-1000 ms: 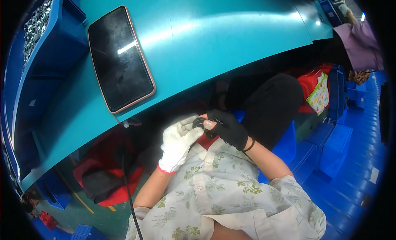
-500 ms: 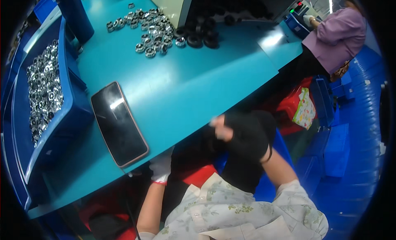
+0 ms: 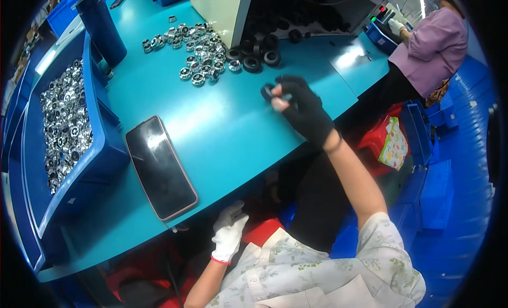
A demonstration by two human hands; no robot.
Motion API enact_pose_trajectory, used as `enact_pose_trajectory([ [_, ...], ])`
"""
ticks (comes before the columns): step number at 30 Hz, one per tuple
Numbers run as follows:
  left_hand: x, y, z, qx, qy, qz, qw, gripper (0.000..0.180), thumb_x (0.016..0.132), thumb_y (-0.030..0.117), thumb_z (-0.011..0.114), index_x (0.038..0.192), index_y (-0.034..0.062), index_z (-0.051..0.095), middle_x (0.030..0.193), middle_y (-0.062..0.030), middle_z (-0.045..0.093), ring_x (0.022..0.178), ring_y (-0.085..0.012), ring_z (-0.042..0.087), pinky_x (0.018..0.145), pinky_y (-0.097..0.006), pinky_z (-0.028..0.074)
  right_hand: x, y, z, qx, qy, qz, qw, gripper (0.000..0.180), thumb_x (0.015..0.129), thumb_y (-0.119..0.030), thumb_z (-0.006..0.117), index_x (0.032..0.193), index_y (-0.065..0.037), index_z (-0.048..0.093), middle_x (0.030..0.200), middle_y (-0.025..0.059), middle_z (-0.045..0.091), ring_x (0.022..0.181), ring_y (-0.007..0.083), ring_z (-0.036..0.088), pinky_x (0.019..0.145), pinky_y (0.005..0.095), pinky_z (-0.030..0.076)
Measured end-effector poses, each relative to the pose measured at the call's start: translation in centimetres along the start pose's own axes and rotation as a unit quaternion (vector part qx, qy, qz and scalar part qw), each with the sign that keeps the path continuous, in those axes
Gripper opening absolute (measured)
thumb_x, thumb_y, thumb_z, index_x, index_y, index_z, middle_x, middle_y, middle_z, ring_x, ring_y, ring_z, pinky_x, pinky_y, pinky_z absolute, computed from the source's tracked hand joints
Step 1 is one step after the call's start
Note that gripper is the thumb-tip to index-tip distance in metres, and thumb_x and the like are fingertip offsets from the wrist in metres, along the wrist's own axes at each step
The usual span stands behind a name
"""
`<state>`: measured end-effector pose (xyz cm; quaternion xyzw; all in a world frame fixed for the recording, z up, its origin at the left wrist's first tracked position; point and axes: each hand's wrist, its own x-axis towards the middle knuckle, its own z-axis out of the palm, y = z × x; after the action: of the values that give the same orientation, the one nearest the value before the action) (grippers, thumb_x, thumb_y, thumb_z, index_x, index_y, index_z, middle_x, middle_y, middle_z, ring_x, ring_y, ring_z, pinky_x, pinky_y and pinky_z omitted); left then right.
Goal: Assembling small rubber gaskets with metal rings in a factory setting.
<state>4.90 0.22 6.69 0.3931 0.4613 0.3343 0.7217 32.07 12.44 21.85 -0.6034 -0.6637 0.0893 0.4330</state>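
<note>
My right hand point(image 3: 302, 106), in a black glove with bare fingertips, is over the teal table, its fingers closed on a small black rubber tire point(image 3: 268, 92). Motion slightly blurs the fingertips. My left hand point(image 3: 228, 234) wears a white glove and hangs below the table's front edge near my lap. Its fingers are loosely bent and apart, with nothing visible in them. Beyond my right hand, several black tires point(image 3: 252, 63) lie beside a pale machine housing. Left of them spreads a loose heap of shiny silver wheel hubs point(image 3: 198, 54).
A phone point(image 3: 161, 167) lies at the table's front left. Beside it stands a blue bin point(image 3: 106, 144) full of silver hubs, with a dark blue cylinder point(image 3: 100, 27) behind. The cream panel point(image 3: 217, 14) rises at the back. A co-worker in purple point(image 3: 431, 48) works at far right.
My right hand has moved from below the table edge up and forward over the table, now with a tire in its fingers. My left hand has shifted right and come into fuller view.
</note>
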Motion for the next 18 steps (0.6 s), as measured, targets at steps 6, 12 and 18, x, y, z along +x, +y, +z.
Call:
enact_pose_trajectory([
  [6,-1.8,3.7,1.1,-0.037,0.009,-0.016,0.999,0.028,0.088,0.003,0.055,0.112,-0.0104,0.058,0.104,-0.0154,0.064,0.091,-0.0184,0.063,0.085,-0.029,0.05,-11.4,-8.4,-0.9,0.512,-0.151,0.359,0.765,0.022,0.095,-0.022,0.056,0.107,-0.003,0.057,0.097,0.0037,0.062,0.089,0.009,0.057,0.076,0.0235,0.046],
  [12,-3.7,5.9,1.6,-0.092,-0.01,-0.015,0.996,0.035,0.089,0.001,0.053,0.122,-0.0106,0.05,0.115,-0.0193,0.06,0.102,-0.0221,0.061,0.09,-0.033,0.05,-17.0,-8.0,1.7,0.607,-0.17,0.488,0.604,0.029,0.099,-0.029,0.048,0.109,-0.003,0.058,0.098,0.0041,0.063,0.088,0.0111,0.06,0.07,0.0223,0.047],
  [18,-4.8,6.4,1.0,-0.082,0.006,-0.043,0.996,0.036,0.09,0.004,0.055,0.122,-0.0111,0.05,0.113,-0.0197,0.06,0.102,-0.0224,0.061,0.091,-0.033,0.05,-18.8,-7.9,3.0,0.602,-0.186,0.519,0.578,0.035,0.099,-0.034,0.045,0.114,-0.004,0.056,0.103,0.0069,0.061,0.086,0.0133,0.06,0.071,0.0246,0.048],
])
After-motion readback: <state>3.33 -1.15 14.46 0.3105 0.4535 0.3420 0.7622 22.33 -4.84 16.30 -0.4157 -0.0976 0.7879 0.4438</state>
